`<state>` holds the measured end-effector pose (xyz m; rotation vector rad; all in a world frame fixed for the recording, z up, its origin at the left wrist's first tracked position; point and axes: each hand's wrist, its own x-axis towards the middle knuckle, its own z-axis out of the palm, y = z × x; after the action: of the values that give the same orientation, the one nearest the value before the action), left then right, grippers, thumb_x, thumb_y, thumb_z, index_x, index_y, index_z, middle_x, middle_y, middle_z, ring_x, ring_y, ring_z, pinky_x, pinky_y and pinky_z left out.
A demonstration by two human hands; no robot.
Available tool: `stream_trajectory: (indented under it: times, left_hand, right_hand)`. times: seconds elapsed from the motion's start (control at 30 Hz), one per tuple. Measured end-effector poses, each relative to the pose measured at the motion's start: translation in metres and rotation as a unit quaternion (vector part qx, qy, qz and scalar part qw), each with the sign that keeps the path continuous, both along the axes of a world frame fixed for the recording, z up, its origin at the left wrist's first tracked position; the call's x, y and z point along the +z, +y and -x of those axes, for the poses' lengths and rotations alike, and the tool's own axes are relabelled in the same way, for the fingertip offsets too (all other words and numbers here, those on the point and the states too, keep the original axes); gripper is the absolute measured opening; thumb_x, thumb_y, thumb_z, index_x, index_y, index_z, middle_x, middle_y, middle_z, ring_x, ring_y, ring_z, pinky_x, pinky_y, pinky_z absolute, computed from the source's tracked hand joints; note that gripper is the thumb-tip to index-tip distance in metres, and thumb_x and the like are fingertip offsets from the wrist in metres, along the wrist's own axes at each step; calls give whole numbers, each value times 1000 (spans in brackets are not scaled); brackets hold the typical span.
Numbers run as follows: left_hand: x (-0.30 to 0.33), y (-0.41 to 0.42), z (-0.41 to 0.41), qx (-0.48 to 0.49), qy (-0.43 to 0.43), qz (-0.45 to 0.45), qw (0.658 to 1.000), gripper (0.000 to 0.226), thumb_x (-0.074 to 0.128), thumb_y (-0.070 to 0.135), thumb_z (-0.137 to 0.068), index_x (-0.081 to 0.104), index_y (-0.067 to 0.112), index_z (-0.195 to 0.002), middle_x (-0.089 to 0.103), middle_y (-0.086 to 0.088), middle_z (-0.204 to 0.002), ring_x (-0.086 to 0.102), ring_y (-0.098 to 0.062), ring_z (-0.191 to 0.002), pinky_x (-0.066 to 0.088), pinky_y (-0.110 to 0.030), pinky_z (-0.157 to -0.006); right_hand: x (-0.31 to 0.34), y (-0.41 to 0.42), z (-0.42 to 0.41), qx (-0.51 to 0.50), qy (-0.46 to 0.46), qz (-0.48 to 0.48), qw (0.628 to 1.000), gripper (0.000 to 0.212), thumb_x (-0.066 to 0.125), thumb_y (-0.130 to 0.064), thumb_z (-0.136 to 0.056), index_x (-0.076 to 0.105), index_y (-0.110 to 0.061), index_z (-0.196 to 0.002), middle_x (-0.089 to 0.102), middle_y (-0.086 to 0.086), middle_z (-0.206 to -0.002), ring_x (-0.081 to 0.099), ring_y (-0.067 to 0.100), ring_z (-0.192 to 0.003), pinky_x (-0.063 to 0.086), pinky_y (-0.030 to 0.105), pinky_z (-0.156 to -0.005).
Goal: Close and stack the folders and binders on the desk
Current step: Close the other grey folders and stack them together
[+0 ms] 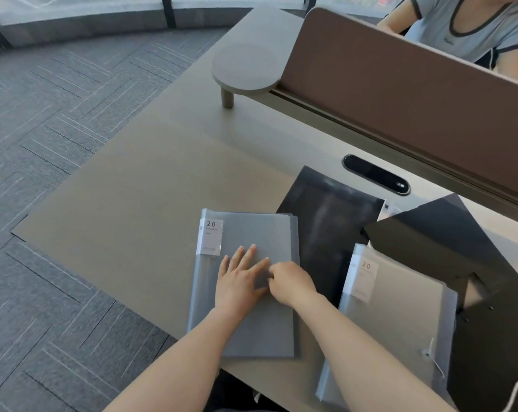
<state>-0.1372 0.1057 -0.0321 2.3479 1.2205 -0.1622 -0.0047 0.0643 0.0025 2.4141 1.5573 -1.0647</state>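
Observation:
A closed grey pocket folder (252, 233) with a white "20 pockets" label lies flat near the desk's front edge. My left hand (241, 278) rests flat on its cover, fingers spread. Beside it, my right hand (290, 281) presses on the same cover with fingers curled; it grips nothing. A black folder (326, 209) lies closed under the grey one's right side. A second translucent grey folder (400, 301) with a "20" label lies to the right. A black binder (448, 233) stands open at the far right, its cover raised.
The desk (151, 185) is beige, with its left and front edges over grey carpet. A brown divider panel (400, 93) runs along the back, with a black oval cable port (375, 175) before it. A small rounded shelf (249, 58) stands at the back. Another person sits behind the divider.

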Motion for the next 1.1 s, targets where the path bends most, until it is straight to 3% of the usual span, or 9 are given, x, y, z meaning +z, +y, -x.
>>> stream_trajectory:
  times: [0.13, 0.27, 0.5, 0.7, 0.93, 1.1]
  left_hand:
    - [0, 1, -1, -6, 10, -2, 1000, 63, 53, 59, -89, 33, 45, -148, 9, 7, -166, 4, -20, -153, 3, -42, -122]
    - [0, 0, 0, -6, 8, -3, 1000, 67, 60, 55, -86, 33, 45, -147, 10, 7, -166, 5, -20, -153, 4, -42, -122]
    - [-1, -1, 0, -4, -4, -12, 1000, 67, 65, 53, -84, 40, 43, -145, 16, 5, -164, 11, -22, -152, 6, -42, -121]
    - [1, -1, -1, -14, 8, -11, 1000, 67, 62, 54, -86, 36, 44, -147, 12, 6, -165, 7, -21, -153, 3, -41, -121]
    - [1, 0, -1, -23, 23, -10, 999, 67, 57, 57, -88, 30, 45, -149, 8, 6, -166, 3, -21, -153, 3, -43, -122]
    - [1, 3, 1, -29, 30, -12, 999, 68, 57, 58, -87, 30, 45, -148, 8, 6, -166, 5, -22, -153, 3, -41, -121]
  right_hand:
    - [5, -18, -2, -9, -2, 1, 1000, 16, 45, -17, -93, 54, -19, -80, 64, 8, -90, 53, 27, -75, 35, 29, -56]
    - [5, -37, -12, -83, 5, 7, 997, 32, 42, -20, -93, 41, -20, -61, 53, 1, -72, 51, 28, -70, 26, 28, -46]
    - [8, -35, -32, -148, -31, 5, 988, 22, 47, -18, -92, 53, -18, -70, 58, 1, -75, 55, 28, -71, 37, 28, -54]
    - [3, -13, -38, -122, -45, -17, 991, 23, 44, -23, -98, 58, -13, -83, 60, 3, -84, 58, 27, -77, 39, 30, -59]
    - [-2, 8, -29, -31, -64, -47, 996, 20, 43, -24, -102, 45, -15, -84, 62, 8, -99, 50, 25, -76, 37, 33, -64]
    - [-7, 4, -27, -76, -47, -72, 993, 19, 48, -28, -100, 48, -16, -85, 57, 2, -91, 52, 24, -75, 39, 32, -62]
